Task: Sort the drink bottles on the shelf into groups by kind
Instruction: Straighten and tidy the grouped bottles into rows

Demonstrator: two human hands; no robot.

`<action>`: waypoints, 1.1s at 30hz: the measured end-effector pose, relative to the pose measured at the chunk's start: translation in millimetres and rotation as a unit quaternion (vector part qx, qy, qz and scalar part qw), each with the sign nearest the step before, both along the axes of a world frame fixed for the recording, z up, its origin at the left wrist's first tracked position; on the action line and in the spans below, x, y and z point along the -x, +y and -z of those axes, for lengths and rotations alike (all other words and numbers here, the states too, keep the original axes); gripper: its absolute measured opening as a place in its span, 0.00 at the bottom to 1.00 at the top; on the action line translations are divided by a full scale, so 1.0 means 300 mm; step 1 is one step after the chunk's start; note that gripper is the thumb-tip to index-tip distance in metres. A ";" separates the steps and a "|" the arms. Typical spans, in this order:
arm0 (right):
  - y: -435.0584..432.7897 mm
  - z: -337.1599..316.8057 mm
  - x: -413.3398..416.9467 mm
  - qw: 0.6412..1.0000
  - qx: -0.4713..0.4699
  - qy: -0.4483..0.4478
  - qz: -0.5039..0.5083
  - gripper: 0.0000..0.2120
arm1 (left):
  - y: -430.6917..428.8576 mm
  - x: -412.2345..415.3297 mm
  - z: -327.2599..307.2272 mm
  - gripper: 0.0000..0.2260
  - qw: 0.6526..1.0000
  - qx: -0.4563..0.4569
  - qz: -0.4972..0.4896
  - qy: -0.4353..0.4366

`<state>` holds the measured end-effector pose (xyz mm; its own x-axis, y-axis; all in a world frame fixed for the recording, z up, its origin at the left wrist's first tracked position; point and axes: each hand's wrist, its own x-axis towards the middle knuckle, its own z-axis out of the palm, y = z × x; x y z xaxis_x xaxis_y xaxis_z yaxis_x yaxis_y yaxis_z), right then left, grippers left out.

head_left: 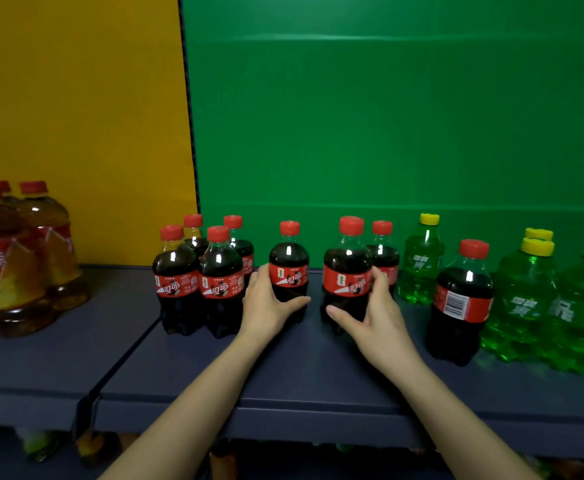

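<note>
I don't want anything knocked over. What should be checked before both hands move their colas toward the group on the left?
1. The left hand grips the left cola bottle: ok.
2. The right hand grips the right cola bottle: ok.
3. Both held bottles upright: ok.
4. Bare shelf in front of the cola group: ok.
5. All colas gathered: not ok; a stray cola stands among the green bottles.
6. Caps tight: cannot tell.

The cola bottles (221,282) have dark liquid, red caps and red labels with white letters. The soda bottles (522,292) are green with yellow caps, the tea bottles (16,265) amber with red caps. The shelf (318,375) is dark blue-grey, behind it a yellow panel (75,98) and a green panel (387,116).
</note>
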<state>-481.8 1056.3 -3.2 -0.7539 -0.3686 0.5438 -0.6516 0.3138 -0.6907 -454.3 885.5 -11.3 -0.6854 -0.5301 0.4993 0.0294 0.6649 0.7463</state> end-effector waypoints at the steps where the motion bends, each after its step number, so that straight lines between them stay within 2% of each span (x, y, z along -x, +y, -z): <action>1: -0.025 -0.011 0.009 1.000 0.005 -0.001 -0.009 0.38 | 0.001 0.007 0.003 0.30 1.000 0.000 0.000 -0.001; 11: -0.173 -0.024 0.108 1.000 0.010 -0.014 -0.011 0.37 | -0.019 0.058 0.017 0.26 0.999 -0.029 -0.028 -0.013; 18: -0.197 0.019 0.162 0.997 0.009 -0.069 -0.022 0.37 | -0.022 0.068 0.019 0.24 0.999 -0.033 -0.033 -0.026; 33: -0.201 0.033 0.173 0.997 0.012 -0.073 -0.038 0.37 | -0.010 0.051 0.015 0.29 0.998 -0.038 -0.021 -0.045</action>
<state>-533.6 996.1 -13.2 -0.7963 -0.4153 0.4398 -0.5647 0.2497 -0.7866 -469.7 882.4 -15.7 -0.7021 -0.5936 0.3933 -0.0670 0.6050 0.7934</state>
